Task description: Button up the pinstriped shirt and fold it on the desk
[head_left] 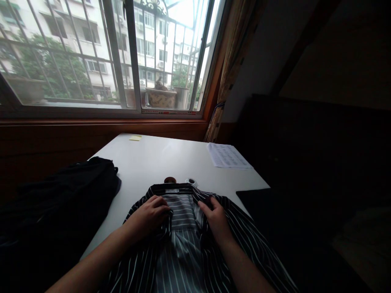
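Note:
A black shirt with white stripes point(183, 248) lies front side up on the white table, its collar toward the window and its front parted, so the paler inside of the back shows. My left hand point(154, 211) is closed on the left front edge of the shirt, a little below the collar. Across the opening, my right hand point(216, 217) pinches the other front edge between thumb and fingers. Just beyond the collar sit a brown roll of tape point(170, 180) and a white round object point(191, 182), both partly hidden by the shirt.
A dark bag or garment point(67, 191) covers the left side of the white table point(161, 156). Printed sheets point(229, 155) lie at the far right corner, a yellow sticky note point(135, 138) at the far left. A dark flat item point(253, 197) is at the right edge. Behind stands a barred window point(171, 53).

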Tool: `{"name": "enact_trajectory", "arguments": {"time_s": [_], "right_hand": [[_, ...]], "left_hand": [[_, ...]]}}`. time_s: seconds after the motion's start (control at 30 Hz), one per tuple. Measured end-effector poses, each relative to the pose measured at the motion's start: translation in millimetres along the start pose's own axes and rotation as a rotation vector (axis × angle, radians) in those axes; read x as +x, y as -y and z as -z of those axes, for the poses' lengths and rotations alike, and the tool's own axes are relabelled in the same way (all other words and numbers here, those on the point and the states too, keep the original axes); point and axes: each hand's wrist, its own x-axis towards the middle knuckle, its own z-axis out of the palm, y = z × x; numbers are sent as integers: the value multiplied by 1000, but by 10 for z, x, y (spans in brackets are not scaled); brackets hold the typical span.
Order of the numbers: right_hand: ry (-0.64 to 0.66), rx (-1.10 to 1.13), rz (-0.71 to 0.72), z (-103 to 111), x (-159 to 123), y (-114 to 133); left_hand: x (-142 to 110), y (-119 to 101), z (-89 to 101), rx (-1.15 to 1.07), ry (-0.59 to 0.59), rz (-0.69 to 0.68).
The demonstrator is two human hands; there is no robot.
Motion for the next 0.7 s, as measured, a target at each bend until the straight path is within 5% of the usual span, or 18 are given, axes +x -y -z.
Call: {"name": "enact_trajectory", "arguments": {"time_s": [0.33, 0.7], "right_hand": [[18, 27, 23, 27, -33, 6], [27, 101, 14, 37, -89, 38]], "left_hand": [[8, -9, 4, 49, -11, 31], [-52, 131, -46, -120, -208, 161]]}}
